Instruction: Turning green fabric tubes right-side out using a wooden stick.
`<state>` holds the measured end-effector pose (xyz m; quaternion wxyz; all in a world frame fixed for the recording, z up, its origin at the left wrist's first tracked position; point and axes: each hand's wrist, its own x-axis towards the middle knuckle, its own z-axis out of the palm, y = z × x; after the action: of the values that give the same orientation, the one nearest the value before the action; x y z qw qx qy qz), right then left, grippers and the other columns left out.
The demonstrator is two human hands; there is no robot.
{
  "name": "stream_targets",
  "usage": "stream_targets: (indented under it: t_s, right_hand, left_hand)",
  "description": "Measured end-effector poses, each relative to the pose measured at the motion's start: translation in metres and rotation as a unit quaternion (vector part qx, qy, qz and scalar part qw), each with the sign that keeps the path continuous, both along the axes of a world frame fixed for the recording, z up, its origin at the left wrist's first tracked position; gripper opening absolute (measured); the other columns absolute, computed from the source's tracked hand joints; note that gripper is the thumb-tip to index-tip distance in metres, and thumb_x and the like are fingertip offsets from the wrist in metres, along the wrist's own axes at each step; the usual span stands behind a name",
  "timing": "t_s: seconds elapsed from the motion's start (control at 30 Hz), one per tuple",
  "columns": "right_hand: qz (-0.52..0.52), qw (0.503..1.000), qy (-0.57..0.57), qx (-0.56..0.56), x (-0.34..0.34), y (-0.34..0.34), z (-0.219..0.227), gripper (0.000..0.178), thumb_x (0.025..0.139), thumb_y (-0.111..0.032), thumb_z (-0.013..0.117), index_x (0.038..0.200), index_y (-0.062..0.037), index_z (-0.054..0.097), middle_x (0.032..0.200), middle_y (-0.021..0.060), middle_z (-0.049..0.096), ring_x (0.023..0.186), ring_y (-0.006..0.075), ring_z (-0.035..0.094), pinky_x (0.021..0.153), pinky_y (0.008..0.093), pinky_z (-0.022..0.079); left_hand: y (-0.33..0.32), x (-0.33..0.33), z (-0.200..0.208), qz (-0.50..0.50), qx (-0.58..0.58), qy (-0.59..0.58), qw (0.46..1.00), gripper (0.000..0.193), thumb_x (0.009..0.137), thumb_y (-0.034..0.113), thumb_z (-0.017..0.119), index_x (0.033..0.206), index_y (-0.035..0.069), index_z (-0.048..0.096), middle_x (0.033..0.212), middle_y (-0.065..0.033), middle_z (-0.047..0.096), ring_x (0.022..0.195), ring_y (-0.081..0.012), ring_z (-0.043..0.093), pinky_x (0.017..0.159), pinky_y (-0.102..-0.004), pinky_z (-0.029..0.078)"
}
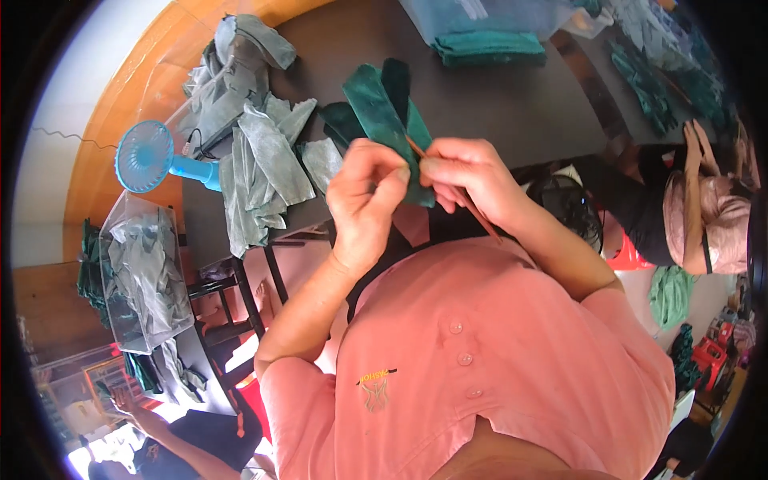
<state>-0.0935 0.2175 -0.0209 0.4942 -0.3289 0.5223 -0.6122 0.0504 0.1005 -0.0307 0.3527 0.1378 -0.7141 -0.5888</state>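
Observation:
In front of my chest, my left hand (362, 196) pinches the lower end of a dark green velvet piece (374, 106) between thumb and fingers. Its flat strips fan upward over the dark table (320, 48). Close beside it, my right hand (472, 172) is closed on a thin brown stick (482, 219). The stick's upper tip rests against the green velvet, and its other end slants down toward my pink shirt. Where my fingertips meet, part of the fabric is hidden.
Grey-green velvet strips (268, 164) lie heaped to the left, near a small blue fan (144, 156). A clear box (148, 272) holds more strips. Folded green cloth (488, 50) sits under a clear plastic bin (496, 16). Another person's hands (698, 148) show at right.

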Motion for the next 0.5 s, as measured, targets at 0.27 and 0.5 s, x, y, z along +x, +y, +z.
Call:
stream_targets:
  t_s: [0.27,0.5]
  right_hand:
    - [0.078,0.989,0.120,-0.033,-0.011,0.023,0.008,0.025,0.097,-0.019,0.053,0.087,0.0023,0.062,0.065,0.0039,0.054,0.056,0.0104,0.051,0.052,0.0240,0.039]
    - [0.039,0.982,0.182,-0.022,-0.009,0.024,0.006,0.025,0.098,-0.022,0.054,0.091,-0.0001,0.064,0.063,0.0001,0.051,0.056,0.0063,0.046,0.050,0.0222,0.033]
  left_hand:
    - [-0.034,-0.020,0.033,-0.157,0.246,0.136,0.947,0.074,0.067,0.018,0.073,0.133,-0.003,0.048,0.107,-0.0168,0.063,0.104,-0.0334,0.060,0.096,-0.0457,0.044]
    - [-0.008,-0.037,0.045,-0.099,0.292,0.179,0.934,0.032,0.071,-0.007,0.077,0.099,0.002,0.064,0.086,-0.0054,0.067,0.075,-0.0135,0.063,0.073,-0.0284,0.051]
